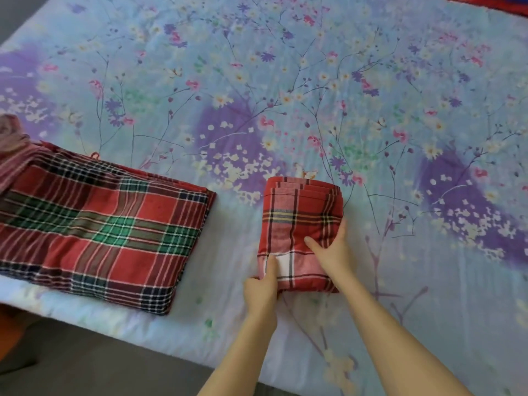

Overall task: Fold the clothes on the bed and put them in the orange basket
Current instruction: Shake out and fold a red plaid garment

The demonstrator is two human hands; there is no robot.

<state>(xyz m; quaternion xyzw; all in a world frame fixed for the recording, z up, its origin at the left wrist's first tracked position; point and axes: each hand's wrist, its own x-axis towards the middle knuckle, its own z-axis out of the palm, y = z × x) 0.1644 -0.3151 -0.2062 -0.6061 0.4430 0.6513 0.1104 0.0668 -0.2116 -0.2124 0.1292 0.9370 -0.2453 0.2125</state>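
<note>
Small folded plaid cloth (300, 224): soft matt woven cotton. Big red-green plaid cloth (97, 232): same, coarser weave. Floral bed sheet (285, 81): smooth matt fabric.

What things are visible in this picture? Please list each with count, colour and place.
small folded cloth: one, red plaid with white, near bed edge, centre.
large folded cloth: one, red and green plaid, on bed, left.
striped cloth: one, pinkish, crumpled, far left.
bedsheet: one, light blue with purple patches and flowers, covering bed.
red fabric: one, top right corner, cut off.
orange object: one, lower left below bed, unclear.
left hand: one, grips small folded cloth's near left corner.
right hand: one, grips its right side.
</note>
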